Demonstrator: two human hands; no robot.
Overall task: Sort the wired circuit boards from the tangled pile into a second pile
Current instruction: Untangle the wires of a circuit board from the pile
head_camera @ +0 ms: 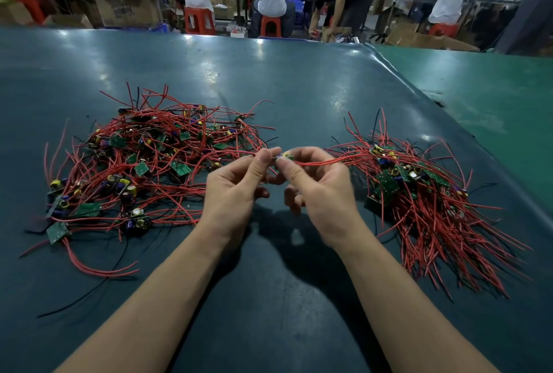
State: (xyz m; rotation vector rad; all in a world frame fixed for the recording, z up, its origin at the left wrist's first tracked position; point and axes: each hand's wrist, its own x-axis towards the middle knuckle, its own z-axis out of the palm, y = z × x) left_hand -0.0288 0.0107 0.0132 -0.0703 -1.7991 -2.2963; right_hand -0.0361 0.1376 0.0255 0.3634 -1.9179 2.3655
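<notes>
A dark teal worktop (269, 79) fills most of the view, with a brighter green surface (484, 97) adjoining it at the right. Beyond its far edge, people sit on red stools (199, 20) at other benches, among open cardboard boxes (128, 7).

On the left of the worktop lies the tangled pile (143, 163): many small green circuit boards with capacitors, their red wires looping in all directions, plus a few black wires trailing toward the near edge. On the right lies the second pile (419, 193), where the boards cluster at the far end and the red wires fan out more or less in one direction, toward the near right.

Between the two piles, raised above the worktop, both hands meet. The left hand (236, 187) pinches one end of a small circuit board (284, 156) between thumb and forefinger, the other fingers curled. The right hand (320, 190) pinches the same board from the other side, its remaining fingers curled under. A red wire (323, 161) runs from the board rightward over the right hand toward the second pile.
</notes>
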